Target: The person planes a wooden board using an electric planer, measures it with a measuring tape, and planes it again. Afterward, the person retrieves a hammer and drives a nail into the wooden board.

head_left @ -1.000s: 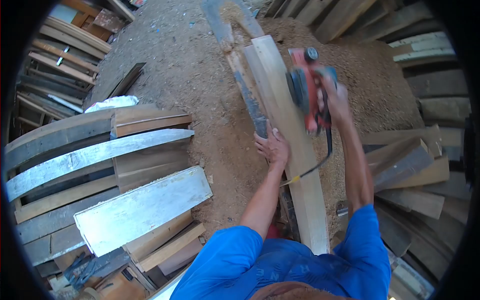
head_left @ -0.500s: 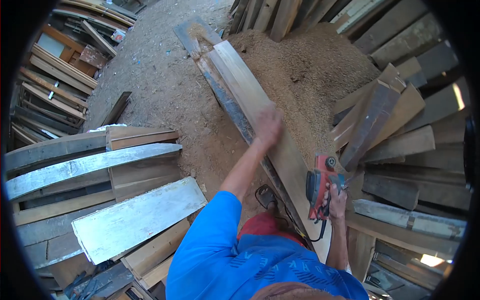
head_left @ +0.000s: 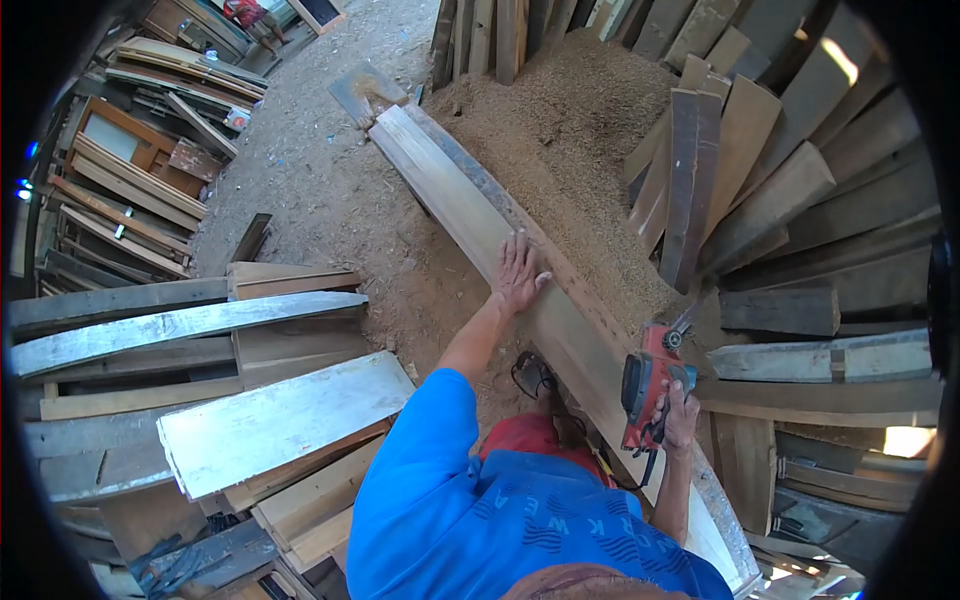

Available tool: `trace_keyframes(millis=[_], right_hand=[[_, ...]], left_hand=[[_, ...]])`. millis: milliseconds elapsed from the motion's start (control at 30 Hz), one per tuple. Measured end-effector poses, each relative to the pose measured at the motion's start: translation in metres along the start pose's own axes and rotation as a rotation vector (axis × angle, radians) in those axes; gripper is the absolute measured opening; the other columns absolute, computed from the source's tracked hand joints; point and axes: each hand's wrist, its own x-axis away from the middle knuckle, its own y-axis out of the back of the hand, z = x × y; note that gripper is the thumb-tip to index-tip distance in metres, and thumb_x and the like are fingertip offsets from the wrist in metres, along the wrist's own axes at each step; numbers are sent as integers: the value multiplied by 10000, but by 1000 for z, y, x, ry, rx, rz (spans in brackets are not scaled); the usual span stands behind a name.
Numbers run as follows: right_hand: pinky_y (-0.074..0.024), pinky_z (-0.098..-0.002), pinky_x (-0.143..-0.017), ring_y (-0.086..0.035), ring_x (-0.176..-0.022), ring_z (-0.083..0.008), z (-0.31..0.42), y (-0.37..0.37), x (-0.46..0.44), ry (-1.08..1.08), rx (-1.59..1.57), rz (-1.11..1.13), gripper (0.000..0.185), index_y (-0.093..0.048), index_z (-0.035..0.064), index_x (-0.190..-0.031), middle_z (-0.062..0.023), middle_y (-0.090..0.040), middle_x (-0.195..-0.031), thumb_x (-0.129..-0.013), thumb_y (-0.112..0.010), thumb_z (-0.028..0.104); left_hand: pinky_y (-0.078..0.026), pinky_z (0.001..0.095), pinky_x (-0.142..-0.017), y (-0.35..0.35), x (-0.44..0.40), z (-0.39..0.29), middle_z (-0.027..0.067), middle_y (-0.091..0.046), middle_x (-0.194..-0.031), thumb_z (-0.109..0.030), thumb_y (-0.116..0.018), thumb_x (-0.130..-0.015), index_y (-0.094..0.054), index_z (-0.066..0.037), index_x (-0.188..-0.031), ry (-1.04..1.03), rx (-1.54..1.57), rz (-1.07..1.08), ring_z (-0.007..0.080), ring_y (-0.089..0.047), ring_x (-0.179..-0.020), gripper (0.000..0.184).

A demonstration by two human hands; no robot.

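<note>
A long pale plank point(head_left: 450, 184) lies slantwise on a worn, stained support board point(head_left: 366, 92). My left hand point(head_left: 518, 272) rests flat on the plank's face near its middle, fingers spread, holding nothing. Near my body, my right hand point(head_left: 677, 418) grips the handle of a red electric planer point(head_left: 650, 388). The planer is tilted on its side, its dark base facing left, over the plank's right edge. Whether it touches the wood cannot be made out. Its black cord hangs below it.
Sawdust point(head_left: 580, 120) is heaped beyond the plank. Boards point(head_left: 692, 180) lean at the right. A white panel point(head_left: 290, 420) lies on stacked wood at the left. My sandalled foot point(head_left: 534, 376) is beside the plank. Another person point(head_left: 258, 22) is far back at the upper left.
The planer went from the plank's middle toward my body. My left hand came off the edge and now lies flat on the face. The plank has shifted left across the support board.
</note>
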Motion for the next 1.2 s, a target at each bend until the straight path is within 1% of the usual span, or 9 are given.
trace_keyframes(millis=[100, 367, 500, 633, 667, 800, 900, 1033, 1200], right_hand=[[-439, -237, -428, -523, -480, -77, -4, 31, 27, -7, -37, -33, 429, -617, 27, -1064, 10, -556, -660, -1020, -597, 453], [-432, -243, -416, -518, -472, -78, -29, 122, 90, 16, -61, -139, 412, -619, 30, -1023, 6, -549, -648, -1018, -602, 441], [-401, -233, -399, -494, -461, -62, -42, 155, 121, 15, -133, -267, 315, -607, 88, -966, 36, -525, -625, -1033, -585, 395], [-360, -224, -394, -445, -460, -34, -69, 175, 162, 31, -311, -500, 221, -583, 157, -924, 80, -488, -612, -1046, -571, 342], [-325, -223, -397, -403, -451, -30, -61, 169, 175, 19, -318, -588, 292, -554, 177, -831, 88, -461, -589, -1057, -549, 362], [-396, -239, -435, -485, -486, -56, -74, 171, 231, 38, -354, -908, 309, -587, 135, -832, 54, -512, -613, -1038, -576, 366], [-431, -250, -459, -527, -513, -76, -99, 149, 271, 14, -420, -1120, 319, -586, 121, -854, 31, -546, -643, -1019, -602, 394], [-442, -256, -451, -530, -512, -78, -144, 111, 328, -50, -592, -1346, 322, -587, 124, -891, 28, -560, -665, -1004, -619, 424], [-444, -261, -425, -522, -486, -74, -191, 108, 380, -151, -793, -1553, 337, -584, 159, -855, 45, -552, -645, -991, -631, 464]], left_hand=[[-55, 573, -1245, -2, 36, -32, 302, -162, -1642, -490, -499, -972, -319, 50, -1531, 203, 23, 134, 459, -76, -1542, 798], [-90, 588, -1239, 13, 146, -171, 367, -208, -1596, -458, -545, -931, -291, 111, -1519, 79, 5, 256, 519, -127, -1514, 857], [-145, 614, -1221, 11, 197, -242, 354, -248, -1585, -410, -618, -884, -339, 111, -1494, -177, 145, 297, 529, -163, -1501, 849], [-181, 623, -1215, 4, 227, -293, 320, -270, -1581, -375, -708, -827, -383, 80, -1479, -664, 321, 444, 523, -196, -1491, 859], [-178, 623, -1216, 2, 225, -301, 314, -271, -1583, -368, -714, -823, -386, 73, -1481, -791, 339, 533, 521, -196, -1492, 856], [-140, 614, -1228, -11, 213, -331, 299, -242, -1606, -354, -708, -831, -350, 50, -1512, -1157, 295, 737, 510, -154, -1508, 869], [-121, 611, -1229, -20, 189, -325, 323, -220, -1608, -317, -681, -850, -311, 63, -1527, -1381, 310, 759, 515, -139, -1511, 860], [-99, 594, -1236, -19, 174, -336, 334, -201, -1614, -305, -639, -869, -283, 83, -1537, -1580, 307, 783, 513, -126, -1517, 850], [-94, 583, -1241, -38, 184, -421, 320, -210, -1618, -346, -636, -873, -308, 84, -1528, -1730, 348, 820, 510, -121, -1519, 850]])
